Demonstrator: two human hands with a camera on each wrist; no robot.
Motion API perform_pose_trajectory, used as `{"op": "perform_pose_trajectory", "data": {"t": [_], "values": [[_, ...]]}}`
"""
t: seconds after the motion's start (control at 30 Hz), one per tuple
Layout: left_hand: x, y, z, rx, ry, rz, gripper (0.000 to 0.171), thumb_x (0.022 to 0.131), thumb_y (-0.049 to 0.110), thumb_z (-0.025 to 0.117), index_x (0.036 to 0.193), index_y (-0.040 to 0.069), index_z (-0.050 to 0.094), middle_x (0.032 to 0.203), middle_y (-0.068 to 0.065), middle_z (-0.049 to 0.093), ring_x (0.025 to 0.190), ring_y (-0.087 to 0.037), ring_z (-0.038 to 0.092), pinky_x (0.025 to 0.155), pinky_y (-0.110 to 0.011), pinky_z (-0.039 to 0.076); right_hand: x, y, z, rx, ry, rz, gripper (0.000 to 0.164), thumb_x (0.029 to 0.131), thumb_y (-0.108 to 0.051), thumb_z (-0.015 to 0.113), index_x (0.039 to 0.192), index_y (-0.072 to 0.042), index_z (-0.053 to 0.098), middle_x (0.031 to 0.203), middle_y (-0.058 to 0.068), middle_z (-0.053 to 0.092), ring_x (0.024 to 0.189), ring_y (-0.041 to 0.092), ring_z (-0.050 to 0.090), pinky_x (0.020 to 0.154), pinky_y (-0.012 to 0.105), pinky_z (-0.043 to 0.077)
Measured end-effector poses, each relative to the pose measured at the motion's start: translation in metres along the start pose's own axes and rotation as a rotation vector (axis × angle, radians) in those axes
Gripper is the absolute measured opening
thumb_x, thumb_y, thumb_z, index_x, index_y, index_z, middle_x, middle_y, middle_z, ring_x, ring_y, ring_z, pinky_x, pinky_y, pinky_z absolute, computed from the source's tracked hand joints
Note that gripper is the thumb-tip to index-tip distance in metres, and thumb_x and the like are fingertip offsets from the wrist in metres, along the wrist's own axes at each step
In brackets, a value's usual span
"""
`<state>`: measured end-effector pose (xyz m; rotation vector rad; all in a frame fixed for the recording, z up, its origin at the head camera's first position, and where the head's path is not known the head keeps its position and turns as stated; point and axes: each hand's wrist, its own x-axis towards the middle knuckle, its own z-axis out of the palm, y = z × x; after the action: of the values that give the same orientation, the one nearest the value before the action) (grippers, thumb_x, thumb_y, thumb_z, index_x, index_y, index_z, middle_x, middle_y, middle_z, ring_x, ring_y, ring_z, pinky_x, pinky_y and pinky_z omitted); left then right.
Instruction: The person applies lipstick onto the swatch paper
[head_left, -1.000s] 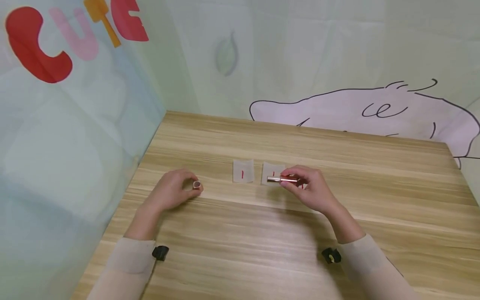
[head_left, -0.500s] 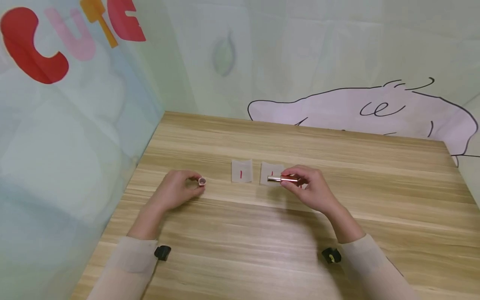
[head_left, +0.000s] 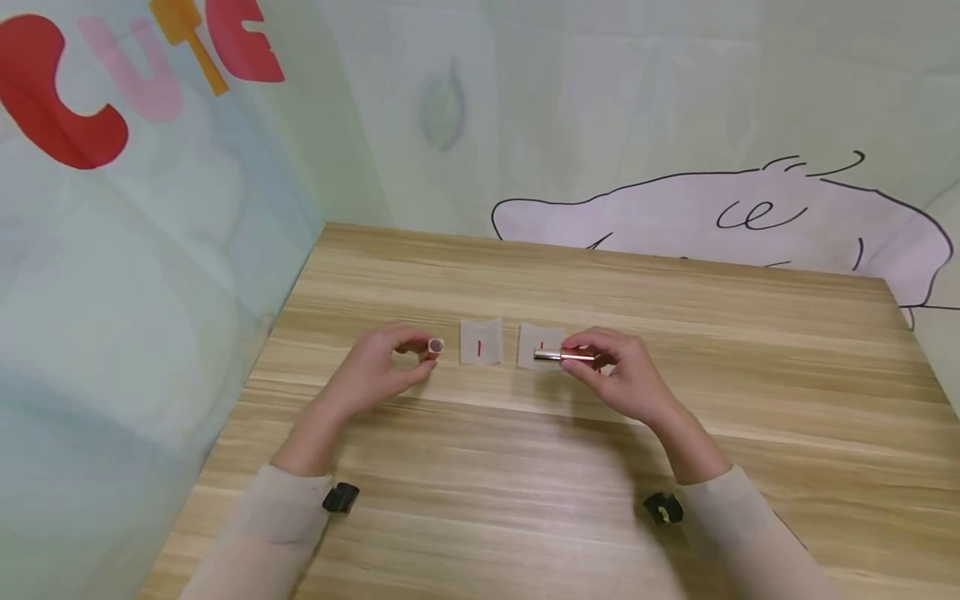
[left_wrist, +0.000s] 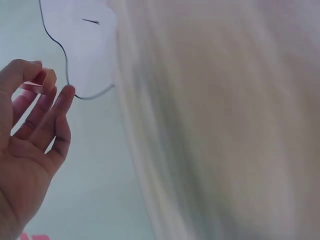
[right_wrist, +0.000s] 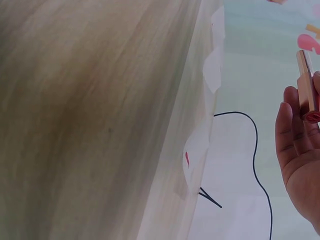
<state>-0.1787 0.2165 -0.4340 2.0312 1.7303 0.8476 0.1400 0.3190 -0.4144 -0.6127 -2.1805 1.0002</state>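
My left hand (head_left: 378, 367) pinches a small hollow lipstick cap (head_left: 436, 347) between thumb and fingers, its round opening facing up toward the head camera. The left wrist view shows the cap (left_wrist: 48, 80) at the fingertips. My right hand (head_left: 626, 379) grips a lipstick (head_left: 549, 355) by its darker reddish base, and its shiny metallic end points left. In the right wrist view the lipstick (right_wrist: 305, 86) stands near the right edge, partly covered by fingers. Under it in the head view lies a paper square (head_left: 527, 336) with a red stroke. Cap and lipstick are apart.
Another paper square (head_left: 470, 333) with a red stroke lies between the hands. A further red mark shows beneath the right hand, mostly hidden. The wood-grain table (head_left: 480, 483) meets a printed cloth wall (head_left: 600, 100) at the back and left.
My left hand has moved right and slightly away from me with the cap, closer to the paper squares. The right hand and lipstick stay nearly still. The head view has shifted slightly.
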Motion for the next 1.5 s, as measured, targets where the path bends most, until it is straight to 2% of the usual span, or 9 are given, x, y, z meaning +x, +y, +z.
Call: {"op": "perform_pose_trajectory", "data": {"t": [0.17,0.3,0.6,0.77,1.0,1.17,1.5], "values": [[0.014,0.017,0.006,-0.029,-0.04,0.075,0.015,0.081,0.015,0.072,0.096,0.014,0.069,0.089,0.007,0.066,0.08,-0.006,0.059,0.07,-0.03,0.053,0.001,-0.002,-0.002,-0.003,0.005,-0.011,0.017,0.078,0.003,0.072,0.094,0.002,0.067,0.085,0.011,0.068,0.071,0.02,0.064,0.059,0.027,0.053],[0.023,0.028,0.012,-0.027,-0.074,0.118,0.014,0.08,0.014,0.072,0.094,0.015,0.069,0.088,0.009,0.066,0.08,-0.004,0.059,0.069,-0.03,0.053,0.001,-0.003,-0.002,-0.004,0.006,-0.015,0.017,0.078,0.003,0.072,0.094,0.0,0.068,0.085,0.011,0.068,0.071,0.02,0.064,0.059,0.028,0.053],[0.035,0.042,0.022,-0.069,-0.088,0.193,0.016,0.077,0.009,0.072,0.093,0.015,0.07,0.086,0.01,0.064,0.077,-0.002,0.057,0.07,-0.022,0.051,0.002,-0.005,-0.003,-0.009,0.013,-0.025,0.017,0.078,0.002,0.073,0.093,-0.002,0.068,0.086,0.01,0.068,0.072,0.02,0.064,0.059,0.028,0.053],[0.04,0.047,0.027,-0.058,-0.111,0.205,0.015,0.077,0.009,0.073,0.09,0.015,0.07,0.084,0.01,0.064,0.077,-0.002,0.057,0.07,-0.024,0.051,0.002,-0.007,-0.002,0.002,0.005,-0.028,0.016,0.078,0.003,0.072,0.093,0.0,0.068,0.085,0.01,0.068,0.071,0.019,0.064,0.058,0.03,0.053],[0.044,0.052,0.031,-0.075,-0.154,0.191,0.017,0.077,0.009,0.073,0.093,0.012,0.069,0.086,0.008,0.063,0.079,-0.004,0.057,0.071,-0.027,0.052,0.003,-0.01,0.0,0.007,0.001,-0.032,0.018,0.077,0.003,0.073,0.094,0.003,0.067,0.084,0.011,0.068,0.068,0.019,0.062,0.056,0.027,0.051],[0.045,0.055,0.035,-0.08,-0.155,0.192,0.016,0.077,0.01,0.074,0.093,0.011,0.069,0.085,0.007,0.062,0.078,-0.004,0.057,0.07,-0.03,0.052,0.003,-0.011,0.002,0.006,-0.001,-0.028,0.017,0.077,0.003,0.073,0.093,0.002,0.068,0.083,0.01,0.067,0.067,0.019,0.061,0.055,0.027,0.051],[0.046,0.056,0.042,-0.108,-0.159,0.219,0.016,0.078,0.011,0.074,0.093,0.012,0.068,0.082,0.009,0.061,0.079,-0.003,0.057,0.073,-0.026,0.051,0.004,-0.009,0.008,0.029,-0.019,-0.04,0.016,0.078,0.003,0.072,0.093,0.002,0.067,0.088,0.012,0.068,0.067,0.019,0.062,0.054,0.028,0.051]]}}
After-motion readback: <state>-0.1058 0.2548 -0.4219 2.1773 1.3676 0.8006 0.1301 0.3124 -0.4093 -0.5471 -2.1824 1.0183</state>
